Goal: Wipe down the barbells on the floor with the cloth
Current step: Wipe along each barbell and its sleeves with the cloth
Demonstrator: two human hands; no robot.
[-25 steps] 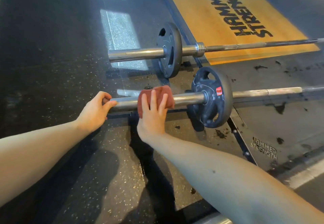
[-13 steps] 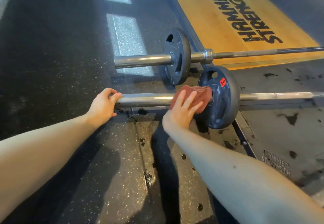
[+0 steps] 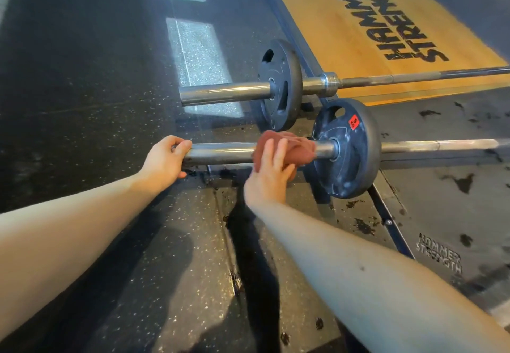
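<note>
Two steel barbells lie side by side on the gym floor. The near barbell (image 3: 220, 153) carries a black plate (image 3: 350, 148) with a red sticker. My left hand (image 3: 165, 160) grips the very end of its sleeve. My right hand (image 3: 269, 176) presses a rust-red cloth (image 3: 292, 149) wrapped over the sleeve, just left of the plate, fingers lying over the cloth. The far barbell (image 3: 220, 93) lies behind with its own black plate (image 3: 281, 84).
A yellow wooden lifting platform (image 3: 345, 35) with black lettering lies beyond the bars. The dark speckled rubber floor (image 3: 96, 104) spreads left and toward me. A metal platform frame edge (image 3: 392, 214) runs diagonally on the right, with dark spots on the mat.
My right hand slid the cloth right along the near sleeve toward the plate, then eased back a little to the left. My left hand stayed on the sleeve's end.
</note>
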